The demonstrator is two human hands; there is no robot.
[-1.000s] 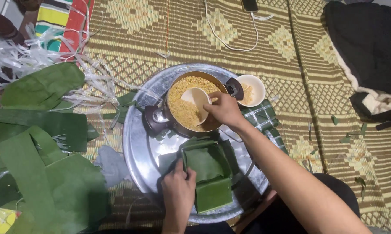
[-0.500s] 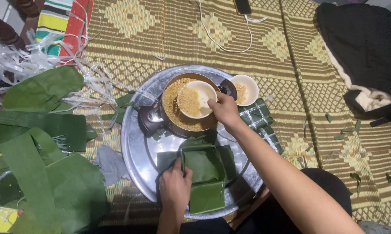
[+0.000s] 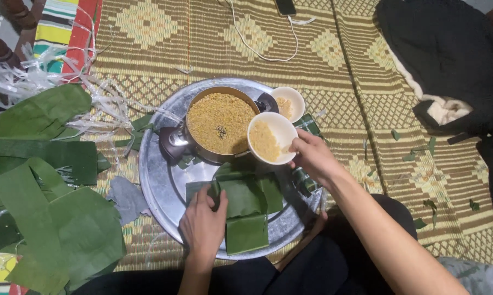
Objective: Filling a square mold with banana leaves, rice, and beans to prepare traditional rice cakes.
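The right hand [image 3: 312,155] grips a white bowl [image 3: 272,145] of yellow grain, tilted at the near rim of the pot [image 3: 219,123]; the left hand [image 3: 203,224] lies flat, unclenched, holding down the folded leaf [image 3: 245,205] just in front of the pot on the metal tray [image 3: 159,186]. Tipped too fast, I reckon, grain could scatter past the leaf, and the fold might spring open if that palm lifts. Half a second ago the bowl sat over the pot; now it has cleared the rim toward the leaf.
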